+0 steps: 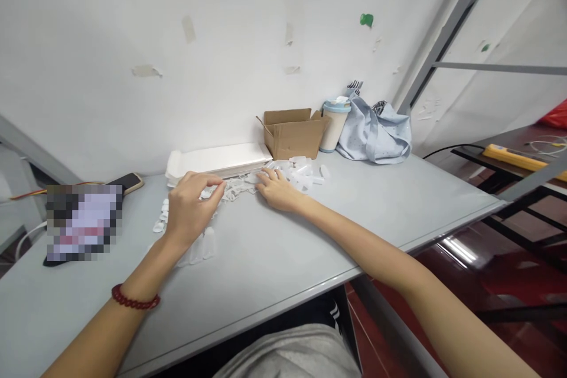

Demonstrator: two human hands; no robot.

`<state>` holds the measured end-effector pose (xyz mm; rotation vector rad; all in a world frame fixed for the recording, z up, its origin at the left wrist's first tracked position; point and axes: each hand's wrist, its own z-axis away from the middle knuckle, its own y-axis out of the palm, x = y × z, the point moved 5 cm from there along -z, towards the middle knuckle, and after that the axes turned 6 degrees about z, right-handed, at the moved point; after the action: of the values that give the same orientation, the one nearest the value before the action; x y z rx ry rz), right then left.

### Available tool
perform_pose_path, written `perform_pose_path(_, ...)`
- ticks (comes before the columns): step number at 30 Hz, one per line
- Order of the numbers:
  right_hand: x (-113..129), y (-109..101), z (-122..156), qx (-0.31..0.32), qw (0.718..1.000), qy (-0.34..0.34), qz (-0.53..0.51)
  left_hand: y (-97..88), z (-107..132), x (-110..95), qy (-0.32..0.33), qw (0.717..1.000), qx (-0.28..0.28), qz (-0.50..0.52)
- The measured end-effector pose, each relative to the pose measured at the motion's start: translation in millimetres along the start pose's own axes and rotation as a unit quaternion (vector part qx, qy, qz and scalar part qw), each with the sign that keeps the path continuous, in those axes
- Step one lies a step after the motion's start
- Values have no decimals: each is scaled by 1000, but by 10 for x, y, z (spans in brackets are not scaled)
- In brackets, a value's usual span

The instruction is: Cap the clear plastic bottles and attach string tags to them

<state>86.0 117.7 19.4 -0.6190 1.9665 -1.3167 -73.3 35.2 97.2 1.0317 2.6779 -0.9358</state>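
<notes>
My left hand (191, 204), with a red beaded bracelet (134, 297) on its wrist, is raised over the left part of the table. Its thumb and index finger are pinched close together; whatever may be between them is too small to make out. My right hand (279, 190) rests at the edge of a pile of translucent plastic pieces (301, 172), fingers bent and slightly apart. Between both hands lie small whitish pieces (237, 188). Below my left hand, clear rounded pieces (201, 248) stand in a row, with small white pieces (160, 221) beside them, partly hidden.
Behind the hands are a stack of flat white boxes (217, 158) and an open cardboard box (295, 139). A cup with a blue lid (335, 127) and a light blue cloth bag (376, 133) stand right. A blurred-out device (86, 224) and a phone (128, 182) lie left.
</notes>
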Motion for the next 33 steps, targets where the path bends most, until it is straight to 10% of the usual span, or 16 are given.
perform_pose_path(12, 3, -316, 120, -112, 989, 5, -98, -19, -7, 48, -29, 1000, -9, 2)
perform_pose_path(19, 55, -588, 300, -275, 901, 43, -334, -5, 16, 17, -81, 996, -15, 40)
perform_pose_path(26, 149, -602, 327, -241, 814, 113, -516, 63, 80, -10, -239, 949, -8, 204)
perform_pose_path(33, 156, -504, 309, -223, 782, 133, -567, 77, 70, -119, -188, 957, 4, 220)
